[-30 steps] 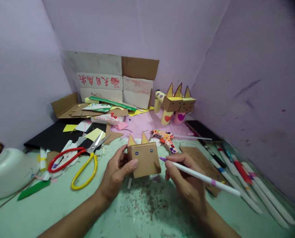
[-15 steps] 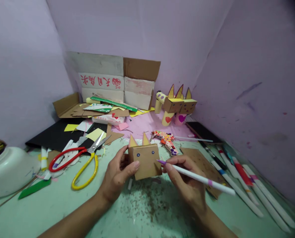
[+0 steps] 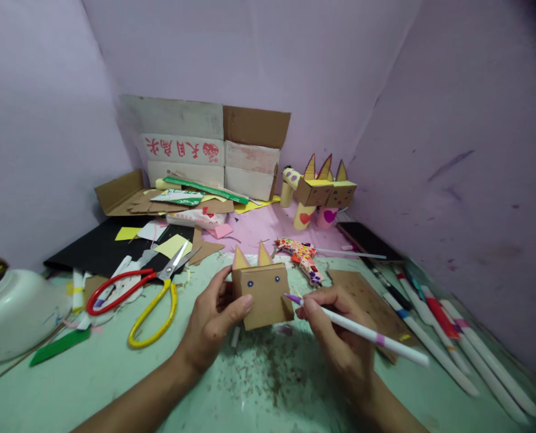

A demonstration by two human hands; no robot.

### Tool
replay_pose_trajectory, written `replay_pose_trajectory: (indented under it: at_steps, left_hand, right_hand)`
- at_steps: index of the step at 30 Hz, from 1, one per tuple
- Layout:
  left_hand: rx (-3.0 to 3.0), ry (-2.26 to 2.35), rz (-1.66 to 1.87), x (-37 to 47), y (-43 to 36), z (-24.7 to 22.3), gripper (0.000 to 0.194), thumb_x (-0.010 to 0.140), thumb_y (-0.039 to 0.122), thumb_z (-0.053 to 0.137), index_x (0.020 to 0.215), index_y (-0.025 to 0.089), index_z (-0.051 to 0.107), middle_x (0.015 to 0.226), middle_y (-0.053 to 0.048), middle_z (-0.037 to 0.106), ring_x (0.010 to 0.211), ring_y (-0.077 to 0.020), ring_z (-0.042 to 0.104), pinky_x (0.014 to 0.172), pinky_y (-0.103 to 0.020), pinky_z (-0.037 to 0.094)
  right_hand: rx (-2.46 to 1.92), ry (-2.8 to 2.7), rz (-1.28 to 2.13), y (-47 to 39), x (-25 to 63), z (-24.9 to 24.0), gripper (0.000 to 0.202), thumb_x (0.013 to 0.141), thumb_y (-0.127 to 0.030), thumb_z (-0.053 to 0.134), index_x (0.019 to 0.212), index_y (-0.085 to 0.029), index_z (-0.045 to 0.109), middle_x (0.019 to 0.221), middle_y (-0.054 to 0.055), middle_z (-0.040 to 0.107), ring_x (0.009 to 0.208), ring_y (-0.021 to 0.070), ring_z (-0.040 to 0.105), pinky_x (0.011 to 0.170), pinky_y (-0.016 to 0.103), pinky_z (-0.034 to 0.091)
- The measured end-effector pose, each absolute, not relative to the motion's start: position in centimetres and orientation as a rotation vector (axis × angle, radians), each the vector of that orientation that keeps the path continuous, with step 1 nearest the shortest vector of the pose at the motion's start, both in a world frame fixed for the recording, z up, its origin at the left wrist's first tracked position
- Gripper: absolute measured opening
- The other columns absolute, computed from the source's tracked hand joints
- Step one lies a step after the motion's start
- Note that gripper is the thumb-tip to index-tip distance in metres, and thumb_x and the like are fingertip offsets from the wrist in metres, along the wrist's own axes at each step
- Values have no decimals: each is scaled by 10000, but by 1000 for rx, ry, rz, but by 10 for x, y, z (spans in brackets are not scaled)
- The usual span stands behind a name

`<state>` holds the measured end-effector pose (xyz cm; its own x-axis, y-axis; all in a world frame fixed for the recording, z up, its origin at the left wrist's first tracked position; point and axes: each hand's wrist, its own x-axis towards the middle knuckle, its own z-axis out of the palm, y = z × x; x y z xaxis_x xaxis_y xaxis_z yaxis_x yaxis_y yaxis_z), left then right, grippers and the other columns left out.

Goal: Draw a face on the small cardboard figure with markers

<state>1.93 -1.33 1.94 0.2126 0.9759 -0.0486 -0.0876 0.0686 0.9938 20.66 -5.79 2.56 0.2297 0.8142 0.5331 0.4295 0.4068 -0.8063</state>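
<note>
Left hand (image 3: 214, 322) pinches the box (image 3: 268, 300) by 1 side, right hand (image 3: 340, 331) pinches the pen (image 3: 362, 331) slantwise, tip nearly at its face.

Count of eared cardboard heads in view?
3: near head in the left hand; at back right, left head above yellow tube, right head above pink tube.

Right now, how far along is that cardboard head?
The ears and two eyes on the cardboard head look done. The left hand holds it; the right hand holds a purple marker by its face. Judging by the eared cardboard figures behind, mouth marks and a tube body probably remain; neither shows.
</note>
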Motion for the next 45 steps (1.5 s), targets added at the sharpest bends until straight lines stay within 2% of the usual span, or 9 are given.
replay_pose_trajectory:
  at_steps: [6, 26, 32, 45]
  left_hand:
    - [1159, 1020, 1087, 20, -14, 20, 818, 681, 478, 740, 1350, 122, 430, 1069, -120, 687, 981, -297, 635, 841, -355, 504]
    - [1202, 1018, 1047, 18, -13, 16, 837, 714, 488, 719, 1381, 123, 370, 1123, -134, 641, 1026, -301, 608, 883, -375, 492]
    - [1201, 1012, 1050, 18, -11, 15, 835, 710, 498, 719, 1376, 131, 373, 1119, -118, 650, 1029, -288, 612, 887, -364, 496]
    - [1198, 1018, 1051, 18, -12, 16, 836, 705, 512, 719, 1366, 128, 380, 1108, -114, 654, 1074, -292, 594, 874, -347, 502]
  right_hand:
    - [-1216, -1436, 388, -59, 207, 23, 216, 896, -310, 557, 716, -198, 599, 588, -3, 620, 508, 128, 559, 473, 218, 424]
    - [-1222, -1449, 370, -57, 206, 23, 186, 897, -299, 558, 750, -199, 613, 626, -8, 629, 547, 123, 578, 499, 202, 436]
    - [-1214, -1463, 381, -57, 206, 24, 167, 889, -287, 564, 761, -195, 619, 605, -19, 627, 506, 109, 571, 467, 182, 432]
    - [-1242, -1433, 387, -57, 207, 25, 239, 890, -316, 551, 689, -189, 583, 570, -17, 608, 500, 110, 559, 471, 186, 425]
